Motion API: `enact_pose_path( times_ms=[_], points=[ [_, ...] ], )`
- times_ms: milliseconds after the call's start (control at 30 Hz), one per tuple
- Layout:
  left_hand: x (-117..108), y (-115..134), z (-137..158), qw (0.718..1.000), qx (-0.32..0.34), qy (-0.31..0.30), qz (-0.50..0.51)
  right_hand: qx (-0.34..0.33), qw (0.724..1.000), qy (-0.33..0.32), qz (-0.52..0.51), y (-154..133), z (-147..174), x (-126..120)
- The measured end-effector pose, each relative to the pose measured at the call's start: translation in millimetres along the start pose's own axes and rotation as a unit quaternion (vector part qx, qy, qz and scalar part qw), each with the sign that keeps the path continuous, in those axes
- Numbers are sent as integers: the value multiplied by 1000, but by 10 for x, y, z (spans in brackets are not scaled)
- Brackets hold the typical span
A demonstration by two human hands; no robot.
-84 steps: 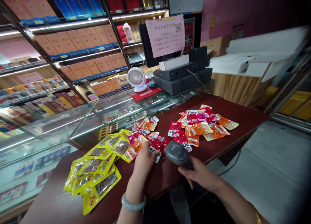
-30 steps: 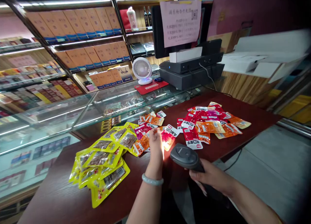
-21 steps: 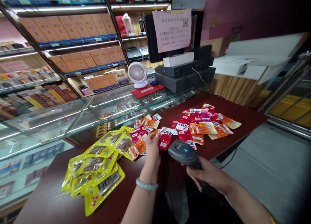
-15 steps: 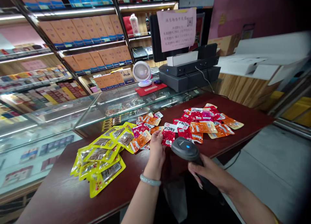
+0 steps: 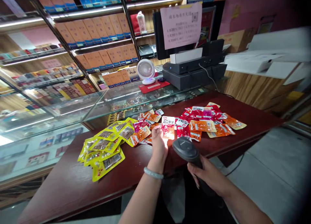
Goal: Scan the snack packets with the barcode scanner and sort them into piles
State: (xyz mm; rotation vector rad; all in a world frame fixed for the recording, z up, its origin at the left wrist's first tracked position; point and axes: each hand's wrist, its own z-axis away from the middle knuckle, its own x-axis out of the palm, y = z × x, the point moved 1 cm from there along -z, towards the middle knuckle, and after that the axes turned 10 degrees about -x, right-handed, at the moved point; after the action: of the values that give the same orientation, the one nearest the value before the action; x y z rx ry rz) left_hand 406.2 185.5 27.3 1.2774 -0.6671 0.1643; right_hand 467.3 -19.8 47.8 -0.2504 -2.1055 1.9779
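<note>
Between the fingers of my left hand (image 5: 159, 141) is a small red snack packet (image 5: 168, 128) with a white top, tilted up and brightly lit. My right hand (image 5: 206, 173) is wrapped around the handle of a dark grey barcode scanner (image 5: 186, 150), its head pointing at that packet. Left of my left hand lies a pile of yellow snack packets (image 5: 104, 146) with clear windows. Nearer to it are a few orange packets (image 5: 141, 135) and red ones. To the right spreads a heap of red packets (image 5: 183, 130) and orange packets (image 5: 222, 130).
The packets lie on a dark red-brown tabletop (image 5: 73, 185). Behind stand a glass display counter (image 5: 96, 102), a small white fan (image 5: 145, 70) on a red mat (image 5: 154, 87), and a monitor with a pink notice (image 5: 181, 26). Boxed goods (image 5: 97, 29) fill the back shelves.
My left hand has raised the red packet slightly and turned it, and light now falls on it. The scanner stays in my right hand, its blue light no longer showing. The view has shifted a little.
</note>
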Motion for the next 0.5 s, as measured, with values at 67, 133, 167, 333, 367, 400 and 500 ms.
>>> enact_pose_path(
  times_ms=[67, 133, 167, 333, 367, 400, 500],
  points=[
    [189, -82, -62, 998, -49, -42, 13, 3, 1000, 21, 8, 14, -2, -40],
    [349, -144, -120, 993, -76, -87, -30, 10, 999, 37, 26, 12, -9, -91],
    [388, -151, -141, 990, -64, -98, -82, 11, 999, 39, 36, 8, -15, -117],
    [117, 112, -154, 862, 124, -87, -484, 21, 998, 25, 55, 11, -90, -172],
    [22, 207, -162, 813, 154, -78, -556, 25, 998, 22, 51, 18, -112, -163],
    [-62, 305, -185, 762, 175, -67, -620, 30, 998, 18, 44, 29, -135, -149],
    [-197, 563, -341, 616, 179, -62, -765, 37, 999, 5, 22, 72, -199, -110]
  ],
)
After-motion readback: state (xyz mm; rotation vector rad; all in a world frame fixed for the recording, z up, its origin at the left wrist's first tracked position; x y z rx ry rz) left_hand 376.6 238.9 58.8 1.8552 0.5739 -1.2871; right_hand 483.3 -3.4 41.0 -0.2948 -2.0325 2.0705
